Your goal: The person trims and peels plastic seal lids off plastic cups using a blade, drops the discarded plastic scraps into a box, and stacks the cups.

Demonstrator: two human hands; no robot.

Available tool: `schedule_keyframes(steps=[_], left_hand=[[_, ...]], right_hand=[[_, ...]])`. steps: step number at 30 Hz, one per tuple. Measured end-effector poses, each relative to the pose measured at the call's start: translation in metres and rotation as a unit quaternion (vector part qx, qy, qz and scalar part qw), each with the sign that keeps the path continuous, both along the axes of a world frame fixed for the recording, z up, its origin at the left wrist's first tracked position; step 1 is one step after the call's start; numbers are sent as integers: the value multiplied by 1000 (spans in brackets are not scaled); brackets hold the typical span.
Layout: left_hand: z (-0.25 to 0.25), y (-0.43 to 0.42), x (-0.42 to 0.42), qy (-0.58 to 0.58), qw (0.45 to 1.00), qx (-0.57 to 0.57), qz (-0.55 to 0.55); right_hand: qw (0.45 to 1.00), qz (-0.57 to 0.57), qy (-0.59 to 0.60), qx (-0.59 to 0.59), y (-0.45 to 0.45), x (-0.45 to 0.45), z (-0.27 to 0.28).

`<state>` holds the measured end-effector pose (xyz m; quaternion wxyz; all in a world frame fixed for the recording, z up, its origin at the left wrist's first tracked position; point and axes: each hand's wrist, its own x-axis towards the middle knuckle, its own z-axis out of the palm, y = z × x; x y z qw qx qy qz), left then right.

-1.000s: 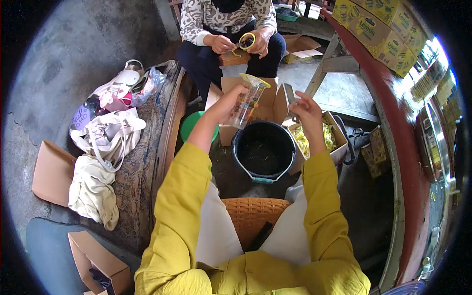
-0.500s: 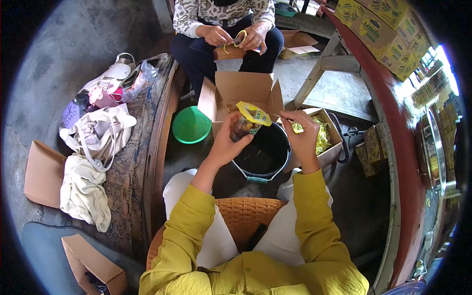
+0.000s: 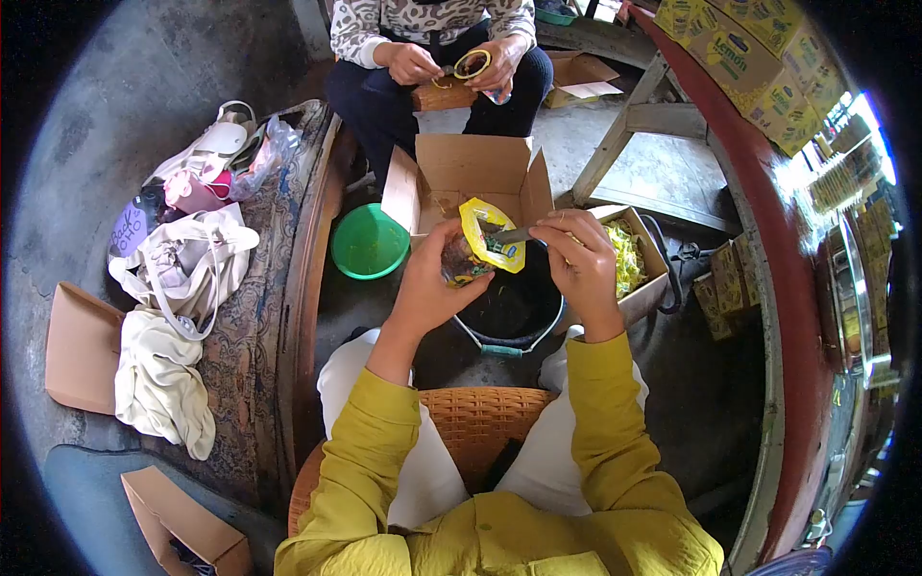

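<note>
My left hand [image 3: 430, 274] is wrapped round a plastic drink cup [image 3: 461, 264], tilted so its yellow printed lid [image 3: 506, 257] faces right. The lid's middle is broken open, with dark stuff visible inside. Between the fingers of my right hand [image 3: 581, 259] is a flat grey blade-like tool [image 3: 514, 235]; its tip reaches into the lid's opening. Directly below both hands stands a black bucket [image 3: 509, 312] with a green-gripped handle. An opened cardboard box [image 3: 475, 168] lies just beyond the cup.
A green basin [image 3: 370, 242] stands left of the bucket. On the right is a box of yellow scraps [image 3: 629, 257]. Opposite sits a person [image 3: 437, 62] handling a yellow-rimmed cup [image 3: 473, 64]. Bags [image 3: 197, 254] lie on a bench at left; lemon cartons [image 3: 740, 58] are stacked upper right.
The cup has turned so its lid opening faces my right hand. My right hand has moved slightly left, and the grey tool now shows, its tip in the opening.
</note>
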<state>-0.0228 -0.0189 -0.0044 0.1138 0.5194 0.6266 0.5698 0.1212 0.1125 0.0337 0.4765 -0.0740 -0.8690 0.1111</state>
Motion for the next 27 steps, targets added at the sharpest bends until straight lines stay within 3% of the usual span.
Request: schedule_keyframes(steps=[10,16,27], left_hand=[[1,-3,-4,38,999,9,2],[5,-3,-3,60,998,11,18],[8,-5,-3,84,996,-16,26]], right_hand=[[998,-13,14,57,-5,-2,0],[999,-10,47,-17,-7,-7,-9],[998,8,50,-26,-8,-11,-22]])
